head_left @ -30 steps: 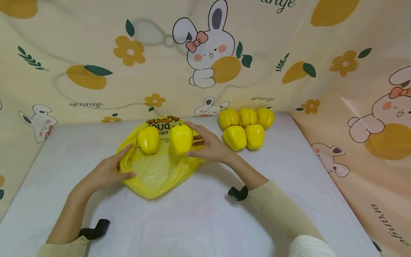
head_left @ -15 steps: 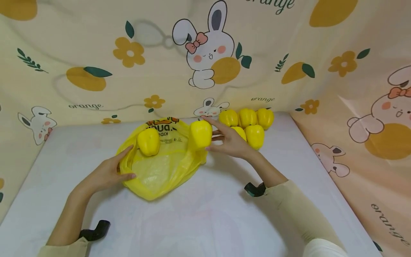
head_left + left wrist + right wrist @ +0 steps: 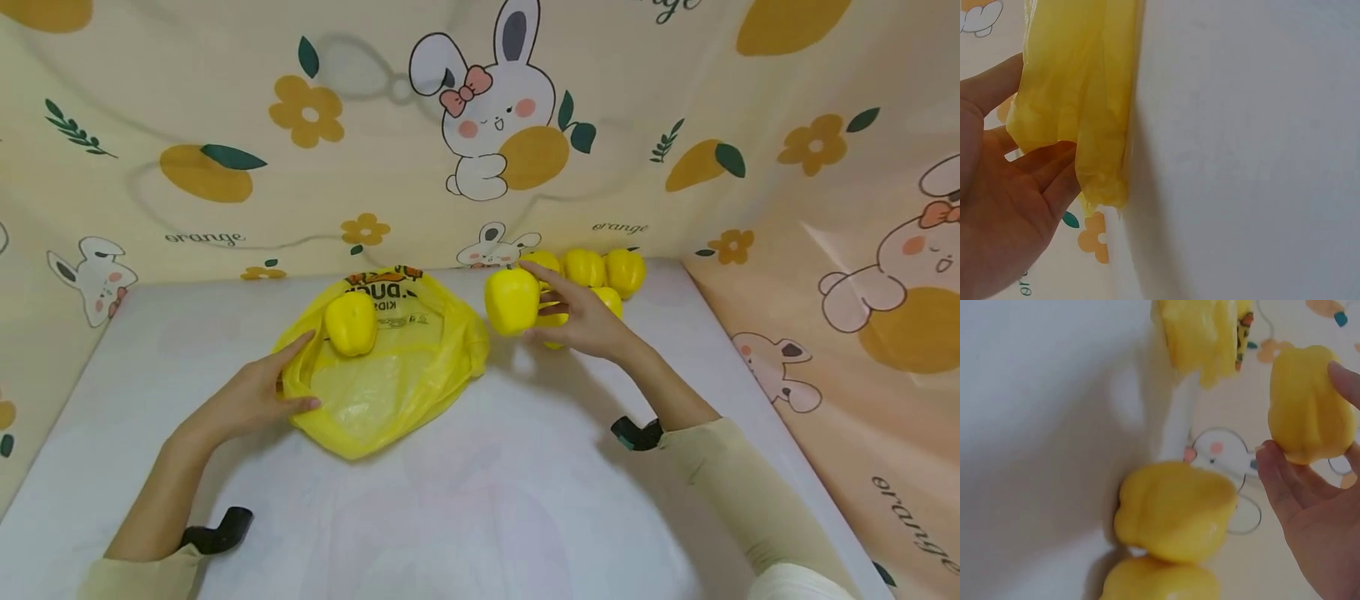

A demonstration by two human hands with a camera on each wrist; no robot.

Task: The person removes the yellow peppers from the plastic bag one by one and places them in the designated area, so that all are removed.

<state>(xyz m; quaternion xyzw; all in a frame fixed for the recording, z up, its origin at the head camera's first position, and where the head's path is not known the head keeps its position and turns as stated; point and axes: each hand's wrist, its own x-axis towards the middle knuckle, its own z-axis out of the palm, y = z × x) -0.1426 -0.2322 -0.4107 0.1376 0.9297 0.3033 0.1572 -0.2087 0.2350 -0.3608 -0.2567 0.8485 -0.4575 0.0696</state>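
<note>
A yellow plastic bag (image 3: pixel 382 400) lies with its mouth spread on the white table, and one yellow bell pepper (image 3: pixel 351 323) sits in it. My left hand (image 3: pixel 247 396) holds the bag's left rim; in the left wrist view some fingers pass behind the yellow film (image 3: pixel 1066 75). Right of the bag, my right hand (image 3: pixel 588 321) grips a second yellow bell pepper (image 3: pixel 512 302) between thumb and fingers, raised above the table. The right wrist view shows this held pepper (image 3: pixel 1310 406) apart from the pepper (image 3: pixel 1175 509) below it.
Several more yellow bell peppers (image 3: pixel 624 272) stand grouped at the table's back right, partly covered by my right hand. A patterned cloth backdrop (image 3: pixel 360 167) rises behind the white table (image 3: pixel 465 500) and along its right side.
My right hand has carried its bell pepper rightward, from over the bag to beside the grouped peppers. My left hand stays at the bag's rim.
</note>
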